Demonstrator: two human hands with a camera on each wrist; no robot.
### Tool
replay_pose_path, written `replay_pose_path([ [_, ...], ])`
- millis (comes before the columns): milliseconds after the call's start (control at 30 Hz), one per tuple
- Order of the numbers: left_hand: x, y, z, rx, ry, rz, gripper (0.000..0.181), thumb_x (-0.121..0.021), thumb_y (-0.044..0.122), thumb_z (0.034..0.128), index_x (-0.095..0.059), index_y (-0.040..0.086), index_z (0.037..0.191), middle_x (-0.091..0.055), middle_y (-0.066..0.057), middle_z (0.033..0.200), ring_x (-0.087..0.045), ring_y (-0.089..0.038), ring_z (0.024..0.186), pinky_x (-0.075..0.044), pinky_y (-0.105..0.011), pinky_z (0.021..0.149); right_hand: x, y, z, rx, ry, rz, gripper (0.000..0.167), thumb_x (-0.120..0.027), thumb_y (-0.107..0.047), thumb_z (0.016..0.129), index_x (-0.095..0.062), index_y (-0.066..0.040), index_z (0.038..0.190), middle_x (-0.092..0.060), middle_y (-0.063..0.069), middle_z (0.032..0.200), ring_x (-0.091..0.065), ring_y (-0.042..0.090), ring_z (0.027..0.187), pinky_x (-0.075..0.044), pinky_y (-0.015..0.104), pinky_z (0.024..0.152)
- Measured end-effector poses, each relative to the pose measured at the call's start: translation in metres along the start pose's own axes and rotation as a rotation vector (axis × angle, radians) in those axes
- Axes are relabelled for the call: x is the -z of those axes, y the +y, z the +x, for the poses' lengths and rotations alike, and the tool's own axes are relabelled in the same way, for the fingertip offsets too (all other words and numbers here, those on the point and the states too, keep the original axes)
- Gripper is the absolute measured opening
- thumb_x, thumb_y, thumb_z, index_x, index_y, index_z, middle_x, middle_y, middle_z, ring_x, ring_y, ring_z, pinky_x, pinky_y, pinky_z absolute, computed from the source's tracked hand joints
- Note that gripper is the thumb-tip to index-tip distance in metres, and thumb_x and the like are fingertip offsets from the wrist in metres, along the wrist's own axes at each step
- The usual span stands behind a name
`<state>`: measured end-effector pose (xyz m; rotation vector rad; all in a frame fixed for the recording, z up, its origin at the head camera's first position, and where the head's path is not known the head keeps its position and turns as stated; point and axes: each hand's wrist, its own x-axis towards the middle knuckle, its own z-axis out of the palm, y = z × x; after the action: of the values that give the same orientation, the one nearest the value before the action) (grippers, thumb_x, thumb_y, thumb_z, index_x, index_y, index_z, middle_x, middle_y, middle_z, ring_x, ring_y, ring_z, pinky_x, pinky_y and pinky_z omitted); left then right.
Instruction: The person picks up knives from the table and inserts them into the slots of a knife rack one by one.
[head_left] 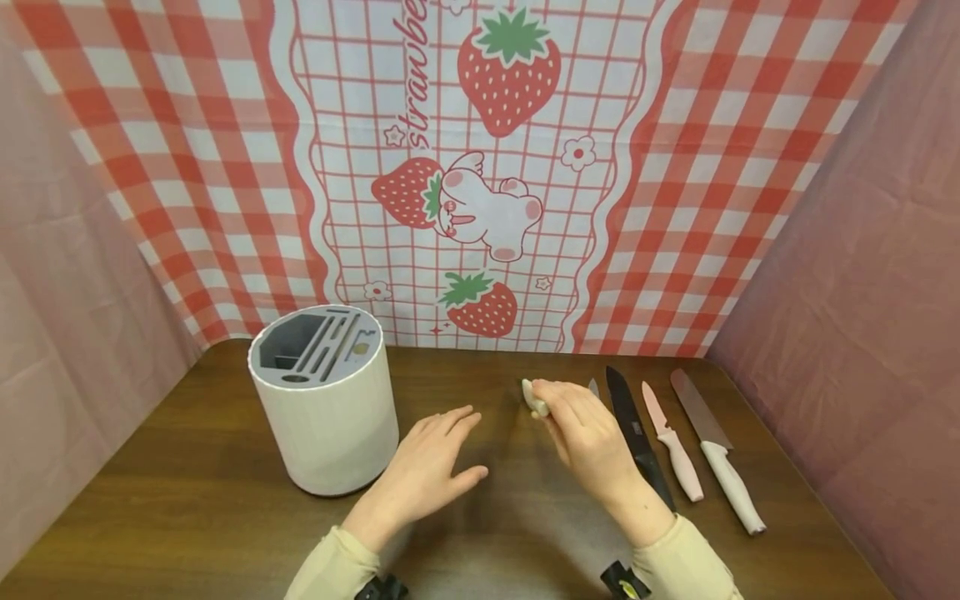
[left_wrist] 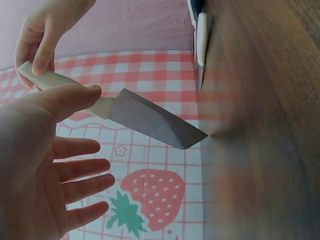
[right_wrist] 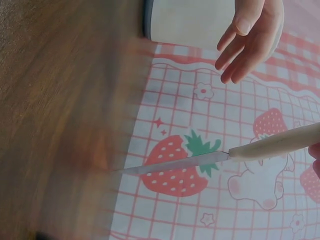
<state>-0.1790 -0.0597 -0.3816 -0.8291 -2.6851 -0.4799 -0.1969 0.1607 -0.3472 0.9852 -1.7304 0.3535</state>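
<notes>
Dark wood-grain tabletop (head_left: pixel 495 533), smooth and faintly glossy, fills the lower frame beneath a red-and-white fabric backdrop (head_left: pixel 502 200) printed with strawberries. At lower center, the left hand (head_left: pixel 423 471) is spread, fingers extended and thumb apart. Right of center, the right hand (head_left: pixel 588 433) grips the smooth cream handle of a knife (left_wrist: pixel 157 122), whose broad gray blade slants down to an angular point close to the tabletop; contact cannot be determined. Both wrists emerge from cream sleeves (head_left: pixel 333 567). Along the right lie a small blade (head_left: pixel 593 387), partly hidden by the hand, a matte black knife (head_left: pixel 624 408), a pink knife (head_left: pixel 681 462) and a long white-handled knife (head_left: pixel 731 483). Plain pinkish drapes (head_left: pixel 847 275) flank both sides. At center left stands a white cylindrical knife holder (head_left: pixel 337 442); its gray top insert shows parallel slots, a divided compartment and a round opening.
</notes>
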Motion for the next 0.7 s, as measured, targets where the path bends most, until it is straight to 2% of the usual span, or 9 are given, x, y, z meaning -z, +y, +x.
replay_pose_path([
  [267,0.001,0.001,0.001,0.005,0.011,0.002,0.066,-0.060,0.048,0.0812,-0.045,0.009,0.133,-0.047,-0.008,0.134,-0.046,-0.023,0.120,-0.032,-0.040,0.103,0.004,-0.002,0.004,-0.011,0.010,0.002,0.028,-0.045,-0.017,0.095,-0.062,0.004,0.101,-0.064,0.011,0.096,-0.061,0.025,0.087,-0.047,0.034,0.081],
  [700,0.008,0.005,0.004,-0.018,0.094,-0.006,0.065,-0.062,0.044,0.0801,-0.045,0.009,0.132,-0.050,-0.007,0.131,-0.048,-0.022,0.117,-0.035,-0.039,0.101,0.007,-0.006,0.012,-0.053,0.031,0.050,0.031,-0.048,-0.023,0.094,-0.061,0.004,0.102,-0.064,0.012,0.095,-0.060,0.024,0.086,-0.047,0.034,0.081],
])
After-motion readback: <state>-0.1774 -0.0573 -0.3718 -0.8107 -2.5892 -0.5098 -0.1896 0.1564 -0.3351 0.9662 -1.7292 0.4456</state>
